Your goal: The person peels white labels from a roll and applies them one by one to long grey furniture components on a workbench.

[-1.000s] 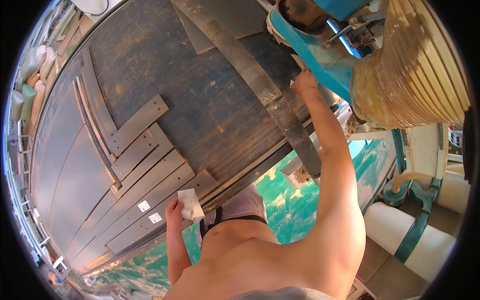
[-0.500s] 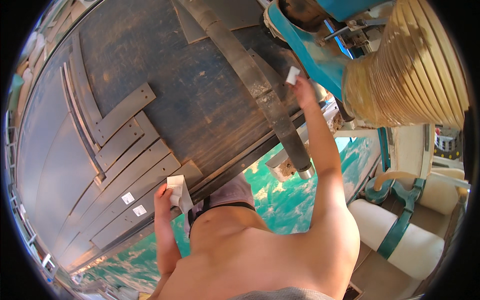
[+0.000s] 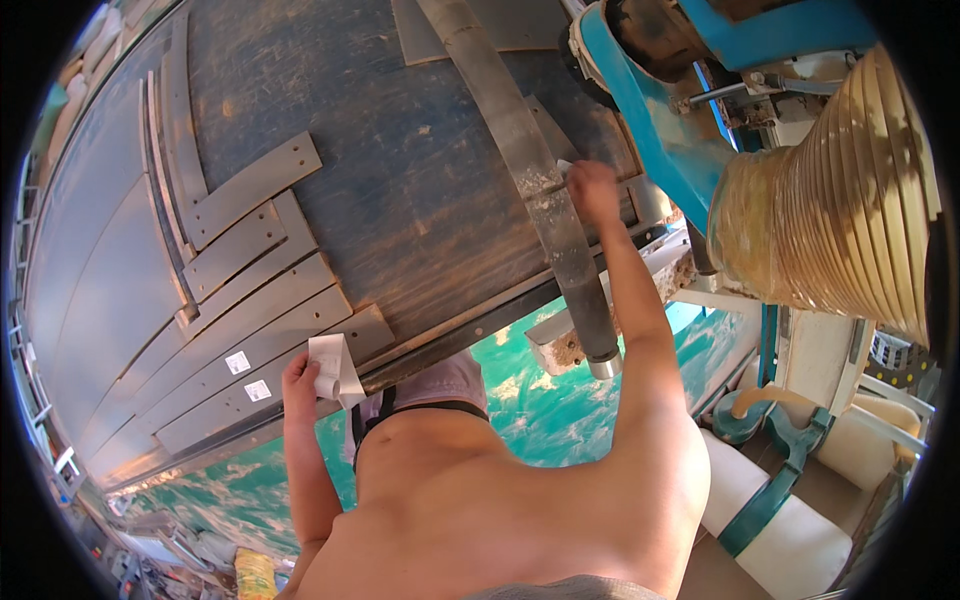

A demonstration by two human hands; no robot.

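My left hand point(image 3: 300, 378) is closed on a folded strip of white label paper point(image 3: 338, 372) at the table's near edge. Beyond the long grey bar's right side, my right hand point(image 3: 594, 190) pinches a small white label point(image 3: 565, 167). Only a corner of that label shows past the fingers. Close by lies a narrow dark grey panel point(image 3: 550, 130), partly behind the bar. Overlapping grey panels with holes point(image 3: 258, 188) spread over the left of the table. Two small white labels point(image 3: 237, 362) are stuck on the nearest ones.
The long grey bar point(image 3: 490, 100) crosses above the dark worn tabletop point(image 3: 400, 180). A blue machine arm point(image 3: 640, 100) and a ribbed yellowish hose point(image 3: 830, 190) stand at the right. White rolls point(image 3: 790, 520) with a green bracket point(image 3: 770, 495) lie low on the right. The floor point(image 3: 520, 410) is green and stained.
My right hand has come leftward, nearer the bar, and its label has turned mostly out of sight. My left hand still holds the paper strip. The whole view has shifted a little.
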